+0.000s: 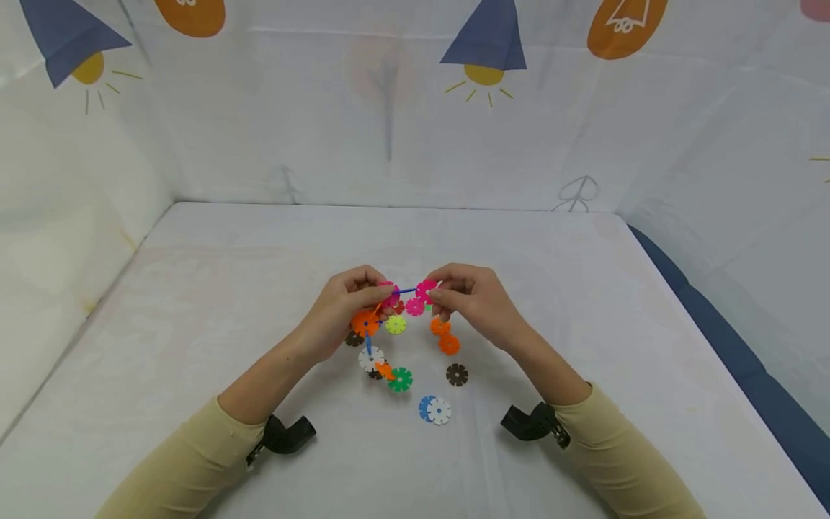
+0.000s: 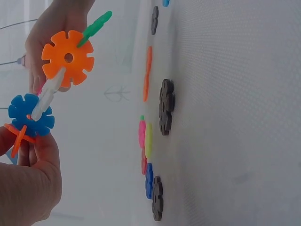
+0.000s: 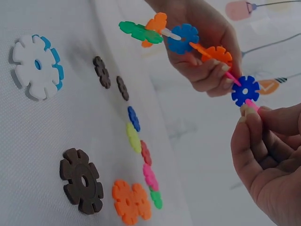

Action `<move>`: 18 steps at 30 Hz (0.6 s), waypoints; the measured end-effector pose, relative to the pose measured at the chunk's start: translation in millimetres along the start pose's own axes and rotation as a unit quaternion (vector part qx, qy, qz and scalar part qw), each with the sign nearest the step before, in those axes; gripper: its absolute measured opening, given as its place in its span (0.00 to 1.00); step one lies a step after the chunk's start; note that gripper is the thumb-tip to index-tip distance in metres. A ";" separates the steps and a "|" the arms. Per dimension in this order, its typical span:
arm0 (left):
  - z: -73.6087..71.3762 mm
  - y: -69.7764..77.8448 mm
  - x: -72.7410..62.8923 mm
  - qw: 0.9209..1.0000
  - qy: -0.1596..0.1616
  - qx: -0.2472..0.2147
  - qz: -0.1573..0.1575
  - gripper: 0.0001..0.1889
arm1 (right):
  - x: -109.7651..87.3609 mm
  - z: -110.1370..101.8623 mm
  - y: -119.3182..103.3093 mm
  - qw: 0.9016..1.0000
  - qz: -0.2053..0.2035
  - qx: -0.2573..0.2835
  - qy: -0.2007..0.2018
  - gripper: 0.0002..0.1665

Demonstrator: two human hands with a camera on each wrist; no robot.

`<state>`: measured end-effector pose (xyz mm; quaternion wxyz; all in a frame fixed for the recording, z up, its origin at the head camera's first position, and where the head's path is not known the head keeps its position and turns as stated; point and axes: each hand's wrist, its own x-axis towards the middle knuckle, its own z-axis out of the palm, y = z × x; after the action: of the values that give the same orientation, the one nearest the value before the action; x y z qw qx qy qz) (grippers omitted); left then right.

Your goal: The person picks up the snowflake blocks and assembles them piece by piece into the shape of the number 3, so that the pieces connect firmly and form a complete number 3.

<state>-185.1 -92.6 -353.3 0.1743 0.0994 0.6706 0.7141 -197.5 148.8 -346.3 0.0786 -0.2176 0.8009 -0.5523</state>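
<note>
My left hand (image 1: 331,317) grips a chain of notched plastic flower discs near its pink disc (image 1: 388,291). Orange, blue, white and green pieces hang from that chain; its blue disc (image 3: 182,38) and green disc (image 3: 139,32) show in the right wrist view. Opposite, my right hand (image 1: 480,299) pinches another pink disc (image 1: 425,290) between thumb and fingers. Between the two hands, a dark blue disc (image 3: 245,91) is slotted to both pink pieces. The hands are raised above the white table (image 1: 246,288). Fingers partly cover the pink discs.
Loose discs lie on the table below: a dark brown disc (image 1: 457,375), two orange discs (image 1: 449,344), a yellow disc (image 1: 395,324), and a white disc (image 1: 439,411) overlapping a light blue one. A printed white curtain (image 1: 324,130) stands behind the table. Black wrist mounts (image 1: 288,435) jut inward.
</note>
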 end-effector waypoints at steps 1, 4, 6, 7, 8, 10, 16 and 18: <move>0.0 0.1 -0.2 1.000 -0.001 0.001 0.001 0.09 | -0.1 -0.1 -0.5 1.000 0.000 0.006 -0.001 0.09; -0.1 0.0 -0.3 1.000 -0.003 -0.004 -0.002 0.09 | -0.6 -0.3 -2.2 1.000 0.000 0.014 -0.007 0.09; -0.4 -0.3 -0.2 1.000 -0.006 -0.007 -0.004 0.09 | -0.6 -0.3 -3.2 1.000 0.000 0.015 -0.009 0.09; -0.5 -0.6 -0.1 1.000 -0.007 -0.007 -0.004 0.09 | -0.7 -0.3 -3.6 1.000 0.001 0.014 -0.011 0.09; -0.7 -0.9 0.0 1.000 -0.006 -0.008 -0.004 0.09 | -0.7 -0.4 -4.0 1.000 0.002 0.014 -0.012 0.09; -0.9 -1.6 0.2 1.000 -0.005 -0.003 0.000 0.09 | -0.5 -0.6 -4.7 1.000 0.004 0.012 -0.016 0.09; 1.7 -2.8 0.6 1.000 -0.004 0.008 0.006 0.09 | -1.2 -2.6 -6.0 1.000 0.004 -0.005 -0.031 0.07; 2.8 -3.2 0.9 1.000 -0.003 0.010 0.005 0.09 | -2.0 -3.1 -6.8 0.999 0.003 -0.012 -0.034 0.07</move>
<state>-184.5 -89.6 -356.3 0.1721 0.1064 0.6767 0.7079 -195.1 150.3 -339.1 0.1049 -0.2348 0.8051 -0.5345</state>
